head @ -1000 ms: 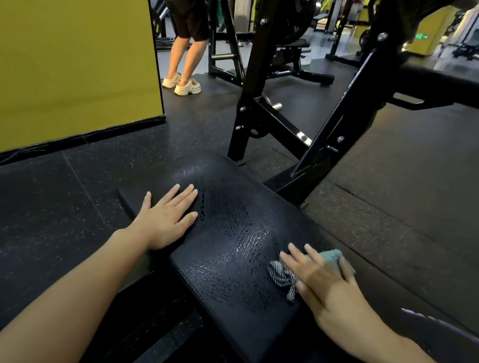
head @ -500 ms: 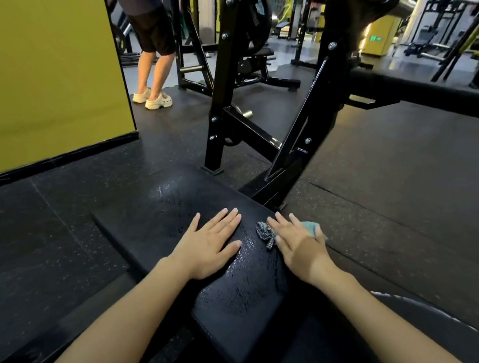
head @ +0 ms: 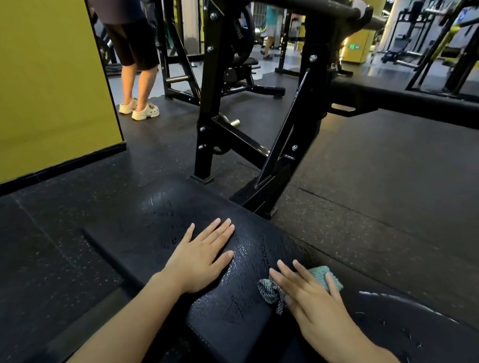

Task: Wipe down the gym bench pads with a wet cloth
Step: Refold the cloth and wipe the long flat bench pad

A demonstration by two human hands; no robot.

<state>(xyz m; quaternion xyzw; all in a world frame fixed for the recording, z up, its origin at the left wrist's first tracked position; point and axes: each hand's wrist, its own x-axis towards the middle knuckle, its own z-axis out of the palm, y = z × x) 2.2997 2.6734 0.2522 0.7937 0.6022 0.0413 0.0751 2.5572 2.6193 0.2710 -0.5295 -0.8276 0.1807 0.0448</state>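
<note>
Two hands lie apart on the wet black bench pad [head: 159, 219]; the left hand [head: 200, 258] rests flat, fingers straight; the right hand [head: 309, 295] presses a teal cloth [head: 320, 274] near its right edge.

Left hand [head: 200, 255] flat on the bench pad [head: 153, 220]; right hand [head: 309, 295] right of it, on the cloth [head: 320, 274]

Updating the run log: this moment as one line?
left hand flat on bench pad; right hand presses cloth on pad; pad streaked wet
</note>
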